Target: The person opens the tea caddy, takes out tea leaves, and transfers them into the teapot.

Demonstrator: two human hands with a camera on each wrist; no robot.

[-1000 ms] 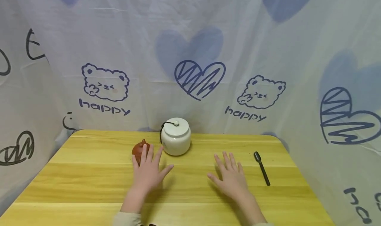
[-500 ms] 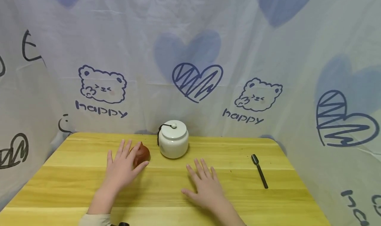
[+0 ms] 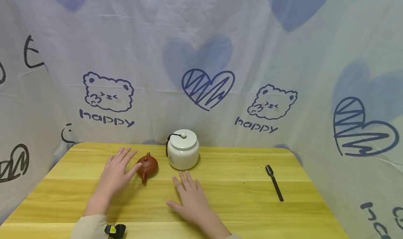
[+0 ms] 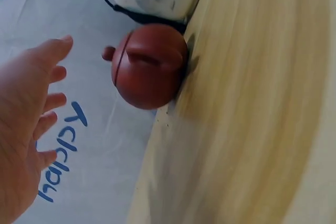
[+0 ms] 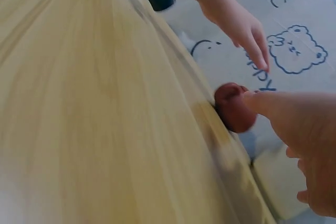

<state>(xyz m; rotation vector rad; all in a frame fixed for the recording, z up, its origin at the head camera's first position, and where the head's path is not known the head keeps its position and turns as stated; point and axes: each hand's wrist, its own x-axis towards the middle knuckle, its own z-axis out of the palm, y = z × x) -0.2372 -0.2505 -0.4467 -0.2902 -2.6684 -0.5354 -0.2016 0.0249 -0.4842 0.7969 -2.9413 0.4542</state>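
Observation:
A small reddish-brown teapot stands upright on the wooden table, its handle toward me in the head view. Just left of it hovers my left hand, fingers spread; the left wrist view shows a gap between this hand and the teapot. My right hand is over the table in front of the white lidded jar, its fingers extended and holding nothing. In the right wrist view the thumb of the right hand overlaps the teapot, apart from it in the head view.
Off to the right on the table lies a slim black scoop. A cloth printed with hearts and bears hangs behind the table and along both sides. A dark cord hangs from the jar's lid knob.
Both hands have moved left across the table. The left hand has passed over the teapot to its left side, uncovering it. The teapot, jar and scoop keep their places on the table.

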